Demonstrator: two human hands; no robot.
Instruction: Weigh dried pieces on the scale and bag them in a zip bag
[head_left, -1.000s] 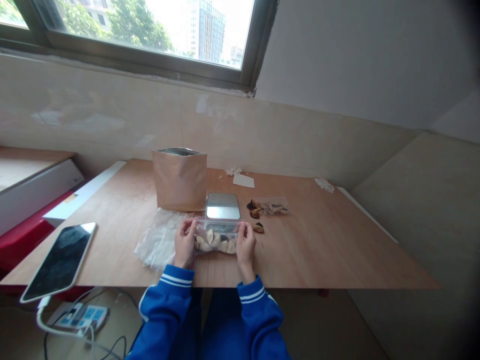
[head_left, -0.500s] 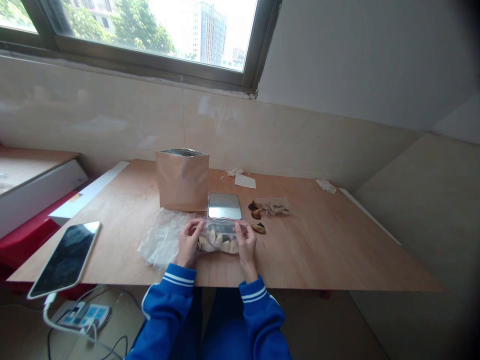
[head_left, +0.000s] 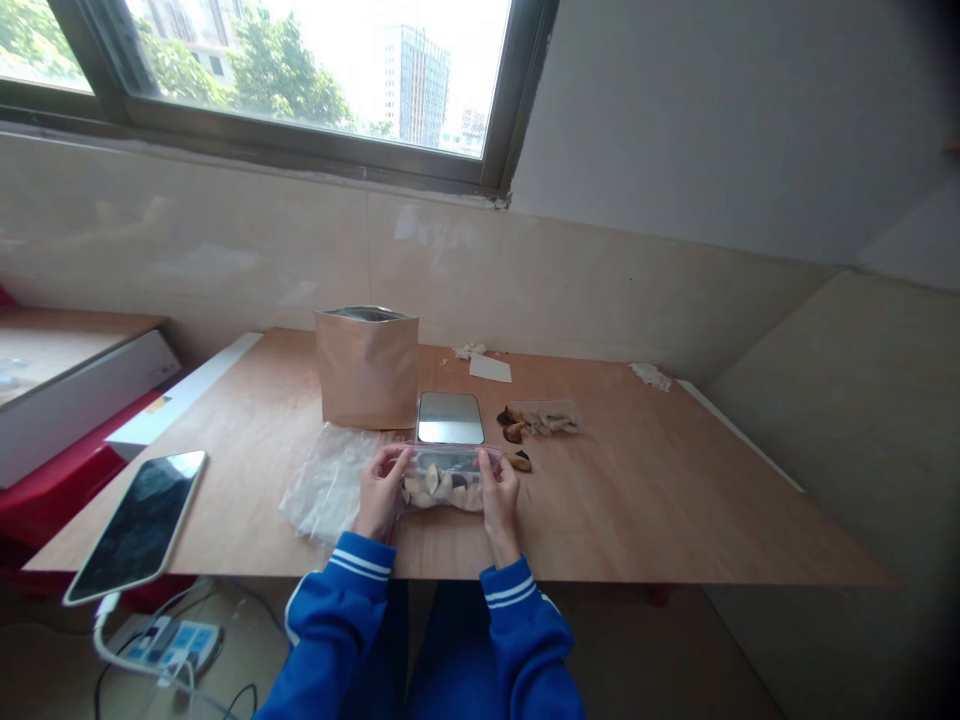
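Observation:
Both my hands hold a clear zip bag (head_left: 441, 480) of pale and dark chunky pieces. My left hand (head_left: 382, 492) pinches its left end and my right hand (head_left: 499, 498) its right end, and my fingers hide parts of the bag. Just behind it lies a flat, mirror-topped digital scale (head_left: 450, 418). A loose brown-and-dark piece (head_left: 520, 461) sits close to my right hand. Behind that piece is a second clear bag (head_left: 541, 420) of similar pieces. A crumpled clear plastic bag (head_left: 326, 485) lies by my left hand, and a kraft stand-up pouch (head_left: 367, 368) stands behind it.
All this rests on a plywood table (head_left: 637, 480), with a paper slip (head_left: 490, 369) and tissue scraps (head_left: 649, 376) at the back. A smartphone (head_left: 135, 527) lies at the front left, its cable running down to a power strip (head_left: 169, 645) on the floor.
The view has tilted and shifted, so the table sits lower in the picture. My hands still hold both ends of the zip bag, which has moved slightly right.

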